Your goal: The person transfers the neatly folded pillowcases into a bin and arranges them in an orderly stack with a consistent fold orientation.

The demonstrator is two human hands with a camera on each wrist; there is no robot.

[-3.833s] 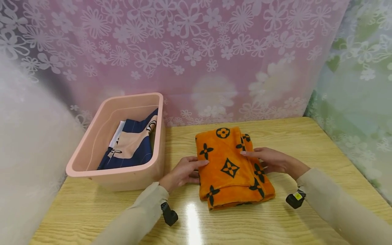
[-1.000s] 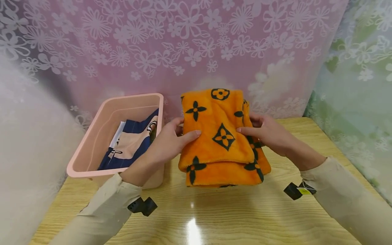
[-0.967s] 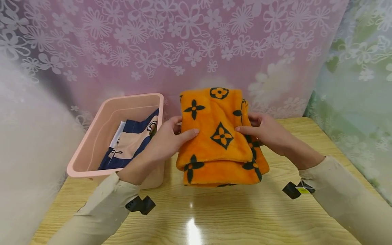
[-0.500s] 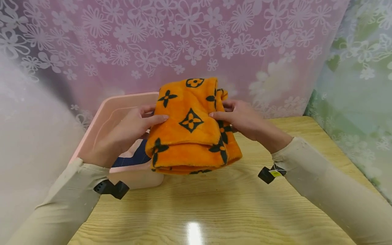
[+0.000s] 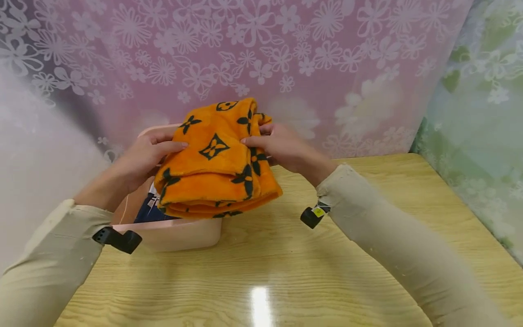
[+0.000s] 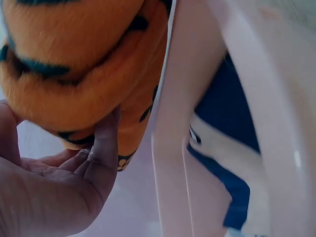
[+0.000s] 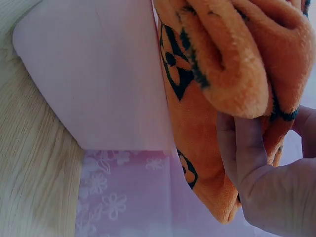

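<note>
A folded orange plush cloth (image 5: 212,159) with dark flower and diamond figures hangs in the air in the head view, over the right part of the pink tub (image 5: 184,237). My left hand (image 5: 139,159) grips its left edge, thumb on top and fingers beneath. On the opposite edge my right hand (image 5: 288,147) pinches it the same way. Thick layered folds of the cloth show in the left wrist view, beside the tub's rim. A navy and beige cloth (image 6: 232,113) lies inside the tub, mostly hidden from the head view.
The tub stands on a light wood-grain table (image 5: 327,272), at its left side. A pink flowered curtain (image 5: 310,81) hangs behind, with a green one (image 5: 482,113) at the right. Small black cameras (image 5: 312,217) are strapped to both wrists.
Both hands have lifted the orange cloth off the table and carried it left until it covers part of the tub. It is now slightly tilted. The tub has stayed in place.
</note>
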